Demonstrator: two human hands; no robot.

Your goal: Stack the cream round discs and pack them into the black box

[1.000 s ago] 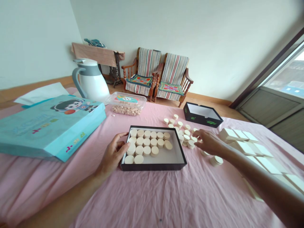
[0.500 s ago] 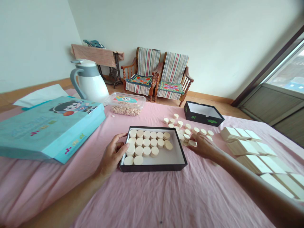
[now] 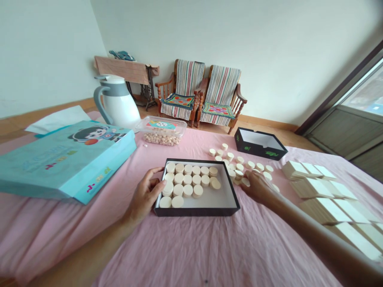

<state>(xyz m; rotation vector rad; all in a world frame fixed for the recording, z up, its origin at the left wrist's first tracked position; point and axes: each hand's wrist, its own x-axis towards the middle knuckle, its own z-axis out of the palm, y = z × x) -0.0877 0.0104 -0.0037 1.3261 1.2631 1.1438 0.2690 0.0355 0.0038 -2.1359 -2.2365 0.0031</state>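
A shallow black box (image 3: 197, 212) with a white inside sits before me, filled on its left and far side with rows of stacked pale wooden discs (image 3: 177, 202). At its left wall my left hand (image 3: 147, 192) is closed, thumb over the rim by the discs and fingers outside. Right of the box lies a loose scatter of similar discs (image 3: 250, 164). My right hand (image 3: 256, 186) is among them, its fingers closed at a tilted disc (image 3: 245, 182); the fingertips are partly hidden.
Stacks of pale square wooden pieces (image 3: 324, 186) stand at the right, near my right forearm. Behind the discs is a second black box (image 3: 261, 149). A clear tub of small beads (image 3: 161, 138), a white jug (image 3: 121, 105) and a large turquoise box (image 3: 66, 159) stand to the left.
The whole view has shifted slightly, so everything appears a little further right. My right hand stays at the loose discs, and another disc shows beside its wrist. The left hand's grip is unchanged.
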